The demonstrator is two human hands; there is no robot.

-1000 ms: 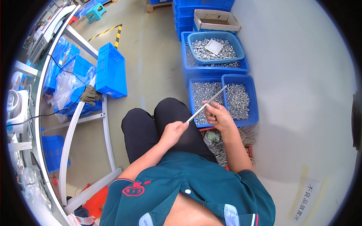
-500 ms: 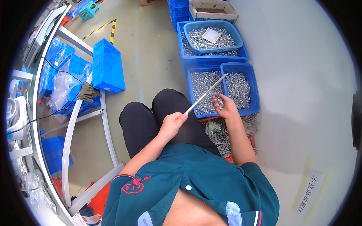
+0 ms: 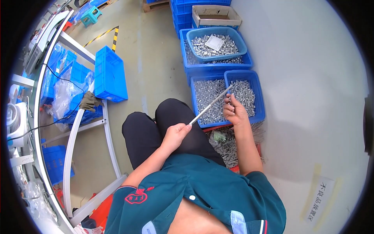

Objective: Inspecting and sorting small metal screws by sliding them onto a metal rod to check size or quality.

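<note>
My left hand (image 3: 175, 137) is closed around the lower end of a thin, straight metal rod (image 3: 209, 106) above my thigh. The rod slants up and to the right, over the bins. Close to its far tip is my right hand (image 3: 237, 113), fingers curled in around small silvery metal parts that are mostly hidden now. Beneath the rod stand a blue bin (image 3: 193, 99) and a narrower blue basket (image 3: 263, 104), both filled with small silvery metal pieces. Many thin metal rods (image 3: 226, 149) lie in a heap below my right forearm.
Farther off, a light blue basket (image 3: 246, 46) of metal pieces rests in a larger blue bin (image 3: 184, 64). A cardboard box (image 3: 216, 11) stands behind them. On the left are a white metal frame (image 3: 72, 156) and a blue crate (image 3: 111, 74). A pale wall (image 3: 304, 97) rises at right.
My right hand has turned and its fingers have curled further, closer to the rod's tip. The view has shifted slightly, so the bins sit lower. My left hand keeps its hold on the rod.
</note>
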